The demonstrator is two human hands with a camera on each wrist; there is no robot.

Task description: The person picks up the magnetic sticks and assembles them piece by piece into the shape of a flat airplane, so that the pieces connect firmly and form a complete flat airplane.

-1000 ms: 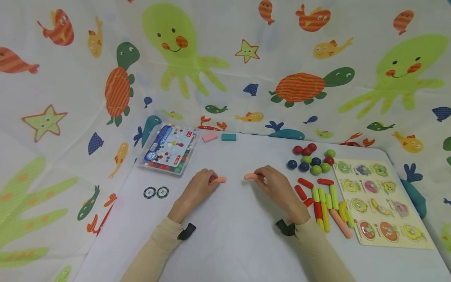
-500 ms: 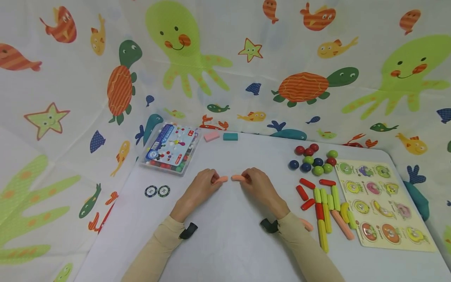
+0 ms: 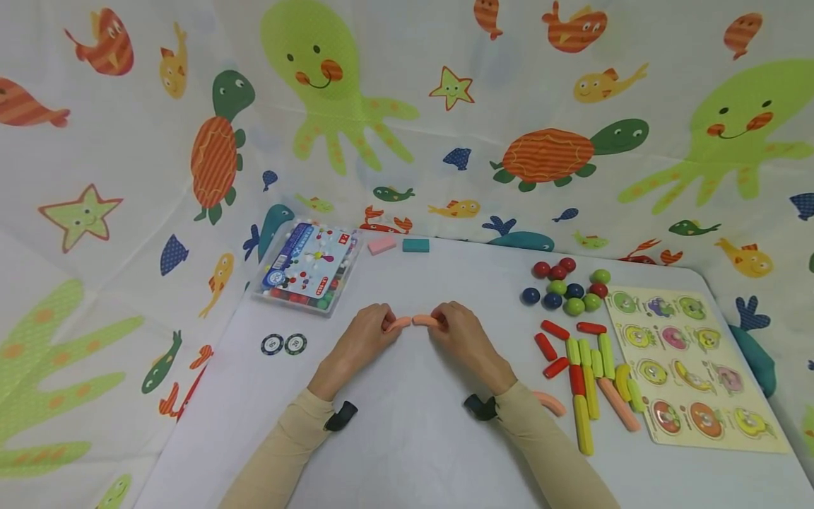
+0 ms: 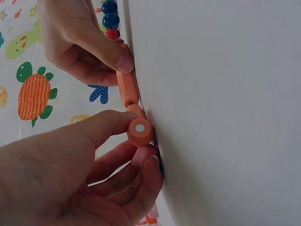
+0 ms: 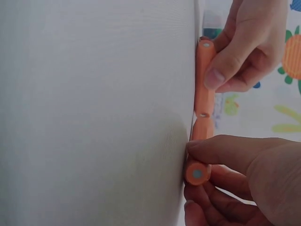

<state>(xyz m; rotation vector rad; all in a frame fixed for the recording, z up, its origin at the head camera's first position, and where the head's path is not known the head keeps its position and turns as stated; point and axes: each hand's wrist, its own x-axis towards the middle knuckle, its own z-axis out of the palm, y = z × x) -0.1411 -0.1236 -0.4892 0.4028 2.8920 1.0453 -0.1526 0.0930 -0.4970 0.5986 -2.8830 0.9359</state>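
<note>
Since a second ago the right hand (image 3: 459, 331) has slid leftward, bringing its orange rod (image 3: 425, 320) end to end with the orange rod (image 3: 398, 324) pinched by the left hand (image 3: 364, 338); the tips now meet on the white table (image 3: 413, 438) midway between the hands. Each short stick looks light, stiff and smooth, with a pale disc (image 4: 139, 127) in its end face, likely magnetic. Pinching at the outer end, thumb (image 5: 230, 63) on top, seems best, leaving the joining tips free.
</note>
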